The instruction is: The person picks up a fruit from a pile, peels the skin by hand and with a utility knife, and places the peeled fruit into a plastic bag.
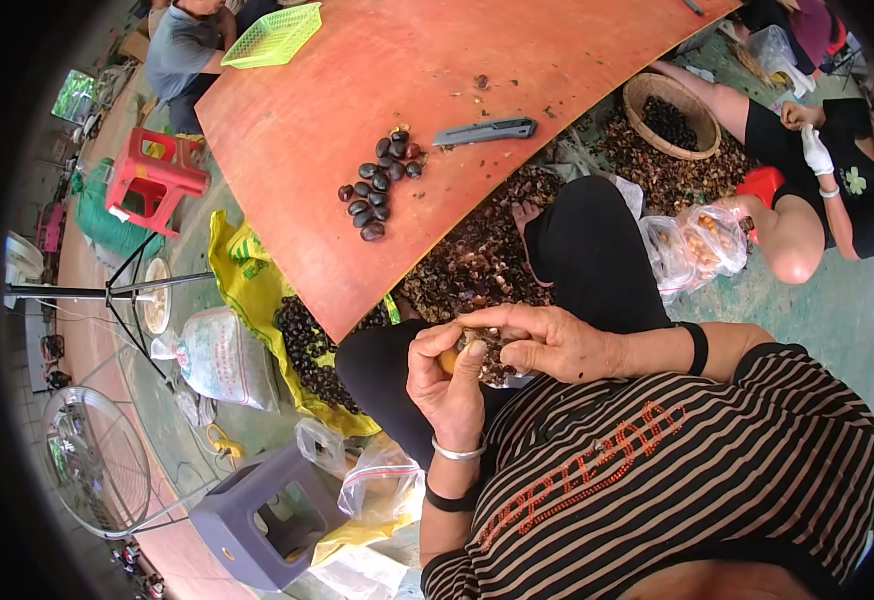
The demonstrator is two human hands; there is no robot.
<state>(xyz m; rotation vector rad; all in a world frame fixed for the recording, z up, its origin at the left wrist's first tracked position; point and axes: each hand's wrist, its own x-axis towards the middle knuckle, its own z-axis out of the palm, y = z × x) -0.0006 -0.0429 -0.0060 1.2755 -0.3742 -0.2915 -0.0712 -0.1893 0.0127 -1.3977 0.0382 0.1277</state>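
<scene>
My left hand [444, 385], with a silver bangle at the wrist, is closed around a yellowish peeled nut [448, 361]. Only part of the nut shows between the fingers. My right hand [562, 345] is bent close against it, its fingertips meeting the left hand's. Whether the right fingers grip anything is hidden. Both hands are over my lap. On the red board table [287, 200] ahead lies a cluster of glossy dark brown nuts [380, 180]. Beside them rests a grey utility knife [485, 131]. Shell scraps [472, 255] cover the floor below.
A yellow sack [242, 260] with dark nuts [309, 345] lies left. A grey stool [262, 515], red stool [157, 180] and fan [97, 460] stand farther left. A green basket [272, 35] is at the far edge. Right sits a person [847, 170] by a woven basket [637, 100].
</scene>
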